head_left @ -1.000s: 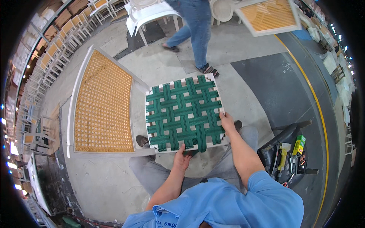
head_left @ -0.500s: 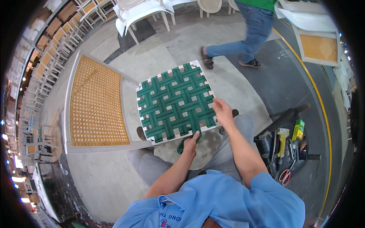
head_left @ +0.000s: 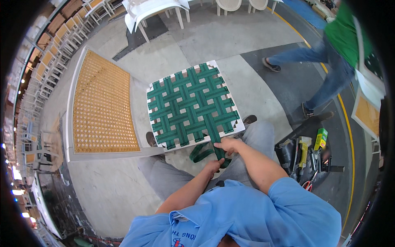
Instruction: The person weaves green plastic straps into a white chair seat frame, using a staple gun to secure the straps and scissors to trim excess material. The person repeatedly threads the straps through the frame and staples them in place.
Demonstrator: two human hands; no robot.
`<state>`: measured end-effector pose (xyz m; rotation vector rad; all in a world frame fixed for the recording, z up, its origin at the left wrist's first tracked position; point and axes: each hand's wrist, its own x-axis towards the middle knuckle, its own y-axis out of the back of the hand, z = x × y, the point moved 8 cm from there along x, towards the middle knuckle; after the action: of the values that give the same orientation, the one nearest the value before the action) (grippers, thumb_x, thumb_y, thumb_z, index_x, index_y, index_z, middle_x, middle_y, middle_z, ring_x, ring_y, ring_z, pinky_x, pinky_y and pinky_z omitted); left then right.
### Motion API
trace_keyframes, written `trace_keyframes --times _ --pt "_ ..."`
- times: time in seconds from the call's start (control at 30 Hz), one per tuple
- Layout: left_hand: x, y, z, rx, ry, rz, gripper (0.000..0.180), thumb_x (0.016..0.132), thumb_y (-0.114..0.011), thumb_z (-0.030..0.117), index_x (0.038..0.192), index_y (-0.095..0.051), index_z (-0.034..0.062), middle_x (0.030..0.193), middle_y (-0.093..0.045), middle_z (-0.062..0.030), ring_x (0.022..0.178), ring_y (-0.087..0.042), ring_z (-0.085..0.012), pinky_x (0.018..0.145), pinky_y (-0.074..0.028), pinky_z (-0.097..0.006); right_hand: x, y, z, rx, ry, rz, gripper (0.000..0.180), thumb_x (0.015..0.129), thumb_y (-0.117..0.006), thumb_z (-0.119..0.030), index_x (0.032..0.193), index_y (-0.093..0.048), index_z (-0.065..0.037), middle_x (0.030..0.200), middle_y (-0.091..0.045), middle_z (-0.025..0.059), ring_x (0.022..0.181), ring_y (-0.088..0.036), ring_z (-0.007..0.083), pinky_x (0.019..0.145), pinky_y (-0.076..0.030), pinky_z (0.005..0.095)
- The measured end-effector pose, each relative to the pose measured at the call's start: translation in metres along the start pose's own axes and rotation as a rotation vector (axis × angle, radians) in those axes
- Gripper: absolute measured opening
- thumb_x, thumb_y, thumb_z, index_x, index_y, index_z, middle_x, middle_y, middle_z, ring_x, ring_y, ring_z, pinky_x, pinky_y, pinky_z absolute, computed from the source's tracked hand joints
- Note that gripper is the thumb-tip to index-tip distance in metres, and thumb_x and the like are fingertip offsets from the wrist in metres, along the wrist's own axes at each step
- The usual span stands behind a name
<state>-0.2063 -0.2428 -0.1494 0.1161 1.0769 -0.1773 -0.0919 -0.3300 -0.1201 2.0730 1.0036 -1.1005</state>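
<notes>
A chair seat [head_left: 187, 108] in front of me is woven from green webbing over a white frame. One webbing strap [head_left: 213, 133] runs off its near edge toward me, with a loose loop [head_left: 200, 154] hanging below. My left hand [head_left: 212, 168] is closed on this strap nearest my body, thumb on top. Just beyond it, close to the seat's edge, my right hand [head_left: 229, 145] has its fingers on the same strap. The chair's cane backrest [head_left: 103, 108] stands to the left in a pale frame. The strap's far end is partly hidden under my hands.
On the right lie a green-and-yellow box [head_left: 321, 139], a yellow tube [head_left: 305, 151] and red-handled scissors [head_left: 307, 185] among dark tools. A person in green [head_left: 341, 37] walks at the right. Rows of chairs [head_left: 53, 61] line the left; a white table [head_left: 154, 9] stands ahead.
My right hand has left the seat's right edge and come to the strap. My left hand has drawn the strap nearer my body. The other person has moved right.
</notes>
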Motion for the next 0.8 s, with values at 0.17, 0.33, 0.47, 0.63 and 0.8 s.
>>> trace_keyframes --times 0.17,0.33,0.47,0.63,0.8 --pt "0.014 0.029 0.019 0.503 -0.277 0.27 0.05 0.092 -0.062 0.047 0.09 -0.073 -0.0013 0.085 -0.071 -0.0171 0.073 -0.067 -0.0334 0.067 -0.051 -0.043 0.027 -0.008 -0.005 -0.476 -0.118 0.014 0.061 0.099 -0.05 -0.056 0.115 -0.069 -0.001 0.12 -0.067 0.0209 0.106 -0.068 0.0303 0.093 -0.052 0.0469" --pt "-0.071 0.047 0.134 0.54 -0.988 0.578 0.041 0.085 -0.072 0.034 0.115 -0.068 0.0073 0.123 -0.062 -0.0166 0.116 -0.056 -0.0388 0.1 -0.041 -0.05 0.098 0.006 0.071 -0.666 -0.102 0.081 0.062 0.1 -0.047 -0.051 0.14 -0.052 -0.003 0.128 -0.065 0.0187 0.112 -0.066 0.0337 0.097 -0.051 0.0472" --pt "-0.052 0.082 0.163 1.007 -0.912 0.698 0.076 0.083 -0.072 0.046 0.147 -0.046 0.0142 0.161 -0.029 -0.0099 0.148 -0.021 -0.0421 0.116 -0.016 -0.064 0.128 -0.006 0.049 -0.665 -0.151 0.02 0.059 0.101 -0.045 -0.05 0.136 -0.053 -0.004 0.123 -0.066 0.0177 0.109 -0.066 0.0322 0.096 -0.051 0.0477" --pt "-0.023 0.077 0.164 1.171 -0.906 0.546 0.091 0.083 -0.066 0.06 0.156 -0.032 0.0167 0.165 -0.021 -0.0036 0.152 -0.012 -0.0401 0.117 -0.008 -0.066 0.138 0.001 0.055 -0.578 -0.215 0.027 0.056 0.101 -0.043 -0.049 0.132 -0.055 -0.004 0.118 -0.067 0.0165 0.105 -0.067 0.0304 0.095 -0.051 0.0484" --pt "-0.018 0.073 0.164 1.244 -0.903 0.546 0.09 0.083 -0.064 0.063 0.156 -0.034 0.0189 0.165 -0.021 -0.0019 0.151 -0.013 -0.041 0.117 -0.008 -0.067 0.132 0.004 0.056 -0.493 -0.249 0.044 0.053 0.101 -0.04 -0.047 0.127 -0.056 -0.004 0.113 -0.068 0.0152 0.101 -0.067 0.0285 0.094 -0.051 0.0491"
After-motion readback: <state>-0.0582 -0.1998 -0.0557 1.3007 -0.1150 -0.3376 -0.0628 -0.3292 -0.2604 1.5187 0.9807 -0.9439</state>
